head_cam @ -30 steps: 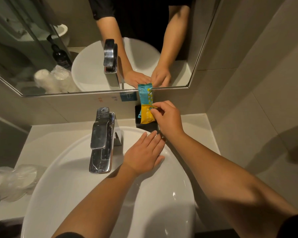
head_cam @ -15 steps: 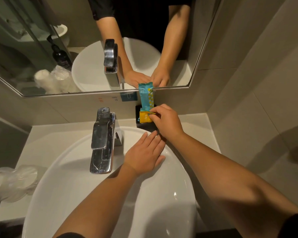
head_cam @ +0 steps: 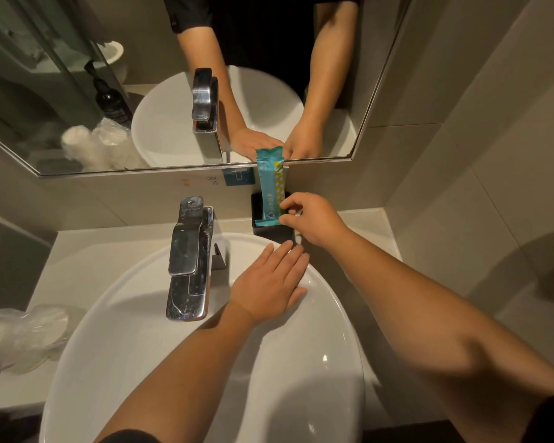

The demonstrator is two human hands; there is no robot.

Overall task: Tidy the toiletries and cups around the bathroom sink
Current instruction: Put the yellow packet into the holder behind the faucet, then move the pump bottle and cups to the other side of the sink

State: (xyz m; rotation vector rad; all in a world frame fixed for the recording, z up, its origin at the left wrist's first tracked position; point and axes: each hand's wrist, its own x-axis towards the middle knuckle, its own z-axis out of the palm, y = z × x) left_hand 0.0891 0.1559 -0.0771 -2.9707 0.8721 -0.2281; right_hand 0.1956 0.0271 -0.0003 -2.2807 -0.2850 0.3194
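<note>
We note a glossy white ceramic sink, smooth, with bright highlights. The tap is polished chrome, spotted with marks. The counter looks matt, pale and smooth. At its back edge, the packet is shiny printed plastic film; the holder is matt black. At the left edge, wrapped cups sit in crinkled clear plastic. Wall tiles appear satin.

Wrapped cups cut off at left edge.
</note>
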